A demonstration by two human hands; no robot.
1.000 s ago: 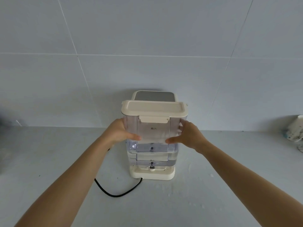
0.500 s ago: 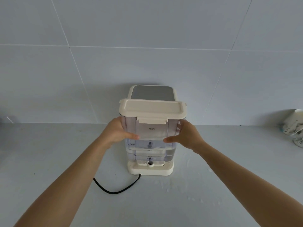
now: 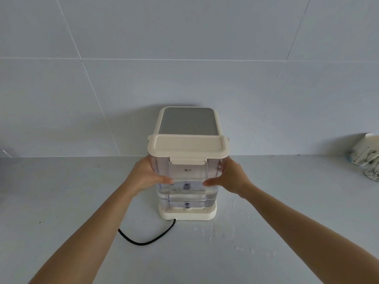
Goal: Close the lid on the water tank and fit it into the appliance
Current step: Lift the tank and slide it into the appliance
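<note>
A clear water tank (image 3: 187,177) with water in its lower part stands upright on the cream base of the appliance (image 3: 187,120), against its front. The tank's cream lid (image 3: 187,147) lies flat and closed, its front latch down. My left hand (image 3: 146,176) grips the tank's left side, thumb across the front. On the opposite side my right hand (image 3: 230,177) holds it the same way. The appliance's grey top panel shows behind the lid.
A black power cord (image 3: 147,238) curls from the appliance's base over the grey counter (image 3: 61,201) toward the left. At the far right lie patterned white cups (image 3: 367,154). A tiled wall rises directly behind the appliance.
The tank has come down in both hands, from above the appliance's base onto it. The appliance's grey top now shows fully behind the lid.
</note>
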